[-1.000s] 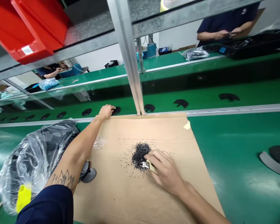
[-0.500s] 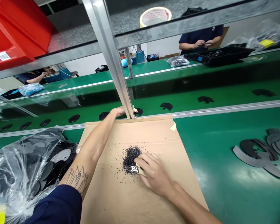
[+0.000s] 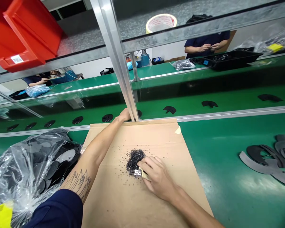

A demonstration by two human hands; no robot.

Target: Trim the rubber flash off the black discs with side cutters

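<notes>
My right hand point(image 3: 156, 177) rests on a cardboard sheet point(image 3: 161, 139), fingers closed on a small metal-tipped tool point(image 3: 139, 173) at the edge of a pile of black crumbs point(image 3: 134, 157). My left arm stretches forward across the cardboard. My left hand point(image 3: 123, 115) reaches past the sheet's far edge to the conveyor belt, beside a metal post point(image 3: 118, 66). Its fingers are hidden behind the post, near a black disc-shaped piece point(image 3: 139, 113) on the belt.
A clear plastic bag of black round parts point(image 3: 35, 167) lies at my left. Loose black curved pieces point(image 3: 266, 155) lie on the green table at right. More black pieces ride the belt point(image 3: 209, 103). Red bins point(image 3: 21, 31) and a tape roll point(image 3: 161, 22) sit on the shelf overhead. Other workers stand across.
My left hand has slid to the right along the belt, from left of the post to behind it. My right hand has stayed by the crumb pile.
</notes>
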